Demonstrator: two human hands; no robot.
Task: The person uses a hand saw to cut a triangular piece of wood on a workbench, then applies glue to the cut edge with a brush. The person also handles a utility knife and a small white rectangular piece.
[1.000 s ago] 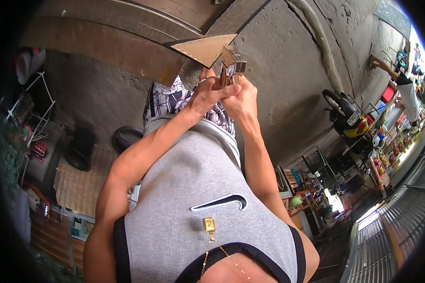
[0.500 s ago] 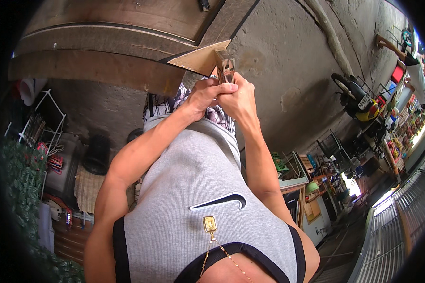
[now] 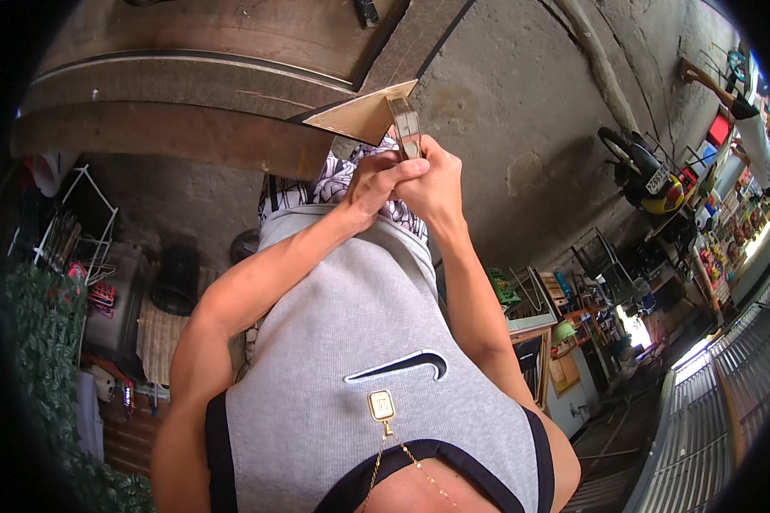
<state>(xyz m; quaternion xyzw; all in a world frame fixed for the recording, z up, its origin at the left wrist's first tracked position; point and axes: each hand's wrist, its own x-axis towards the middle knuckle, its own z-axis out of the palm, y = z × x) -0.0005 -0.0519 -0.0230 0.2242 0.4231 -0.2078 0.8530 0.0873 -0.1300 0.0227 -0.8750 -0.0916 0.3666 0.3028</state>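
Note:
My left hand (image 3: 376, 183) and my right hand (image 3: 430, 178) are closed together around a shiny, narrow metal tool (image 3: 406, 121), too small to name surely, held in front of my waist. Its far end is at the pale triangular wood piece (image 3: 359, 111) in the corner of a dark wooden frame (image 3: 197, 81); I cannot tell whether they touch. My fingers hide the lower part of the tool.
At the right are a parked motorbike (image 3: 650, 184), another person (image 3: 753, 145) and crowded shelves (image 3: 719, 265). A concrete floor (image 3: 505, 103) lies beyond my hands. On the left stand a white metal rack (image 3: 90, 192) and a black container (image 3: 175, 278).
Since a second ago the metal tool has swung round to line up under the triangle's right end, both hands still around it. In the last half second it has shifted only slightly.

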